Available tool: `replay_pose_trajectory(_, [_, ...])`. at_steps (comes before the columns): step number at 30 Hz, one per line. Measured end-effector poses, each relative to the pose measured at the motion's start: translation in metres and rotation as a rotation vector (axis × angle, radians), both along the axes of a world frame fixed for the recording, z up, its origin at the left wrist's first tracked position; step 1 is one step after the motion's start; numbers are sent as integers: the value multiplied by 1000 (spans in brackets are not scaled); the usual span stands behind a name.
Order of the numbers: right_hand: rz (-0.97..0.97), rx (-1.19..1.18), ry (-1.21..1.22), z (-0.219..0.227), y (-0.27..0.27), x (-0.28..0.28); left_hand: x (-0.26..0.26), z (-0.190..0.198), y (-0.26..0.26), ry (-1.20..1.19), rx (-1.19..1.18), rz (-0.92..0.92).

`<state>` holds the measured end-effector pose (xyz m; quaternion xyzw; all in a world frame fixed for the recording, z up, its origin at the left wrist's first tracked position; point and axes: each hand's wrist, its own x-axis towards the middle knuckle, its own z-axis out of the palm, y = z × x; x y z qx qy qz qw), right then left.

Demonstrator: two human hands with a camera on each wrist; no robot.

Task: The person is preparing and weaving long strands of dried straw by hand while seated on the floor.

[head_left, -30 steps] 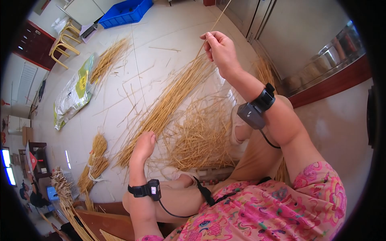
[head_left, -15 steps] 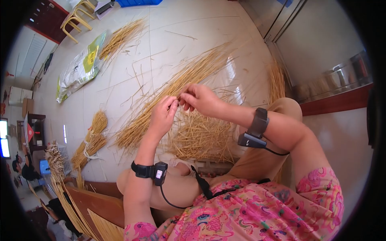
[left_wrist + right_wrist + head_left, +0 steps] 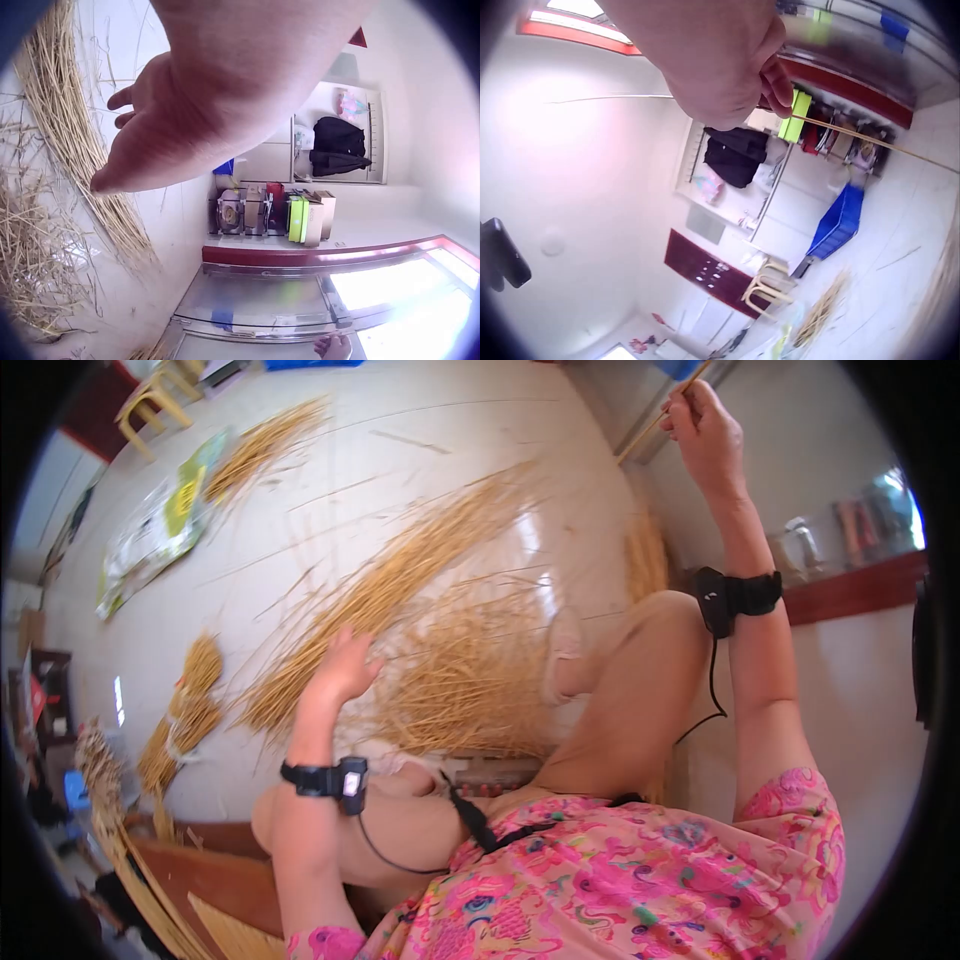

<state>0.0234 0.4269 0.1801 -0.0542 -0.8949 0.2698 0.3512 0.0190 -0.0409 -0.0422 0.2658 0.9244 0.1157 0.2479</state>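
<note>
High at the right in the head view, my right hand (image 3: 708, 435) pinches a single long straw stalk (image 3: 640, 442). The right wrist view shows the stalk (image 3: 855, 135) running out from both sides of the curled fingers. My left hand (image 3: 347, 665) is over the near part of a long heap of straw (image 3: 420, 550) on the floor, fingers spread and loosely extended. Nothing shows in its grasp; in the left wrist view the thumb of that hand (image 3: 161, 124) overlaps the straw. Short cut pieces form a loose pile (image 3: 465, 685) beside the long heap.
A tied straw bundle (image 3: 190, 705) lies at the left, with a printed plastic bag (image 3: 165, 540) and more straw (image 3: 270, 445) farther off. Straw (image 3: 645, 560) also leans near the glass-fronted cabinet at right. A blue crate (image 3: 840, 221) sits beyond. My foot (image 3: 565, 650) borders the cut pile.
The right hand first came down to meet the left over the heap, then swung up and right with a stalk. The left hand rose to it, then lowered to the straw, fingers loosened.
</note>
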Motion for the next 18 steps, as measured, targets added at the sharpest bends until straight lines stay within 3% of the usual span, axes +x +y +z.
replay_pose_trajectory(3, [-194,295,-54,2,53,35,2,10,11,-140,82,-41])
replay_pose_trajectory(5, [-275,426,-119,-1,74,66,4,17,19,-90,129,-37])
replay_pose_trajectory(7, [-355,394,-332,-23,96,99,5,22,21,-56,151,-26])
replay_pose_trajectory(11, [-301,329,-510,-92,122,171,6,20,21,-52,111,-30])
replay_pose_trajectory(15, [-433,121,-340,-85,97,199,9,27,24,-116,53,-13])
replay_pose_trajectory(17, [-461,42,-198,-56,78,201,8,14,22,-107,78,-34])
replay_pose_trajectory(18, [-457,120,-115,-40,74,201,7,9,20,-102,91,-48])
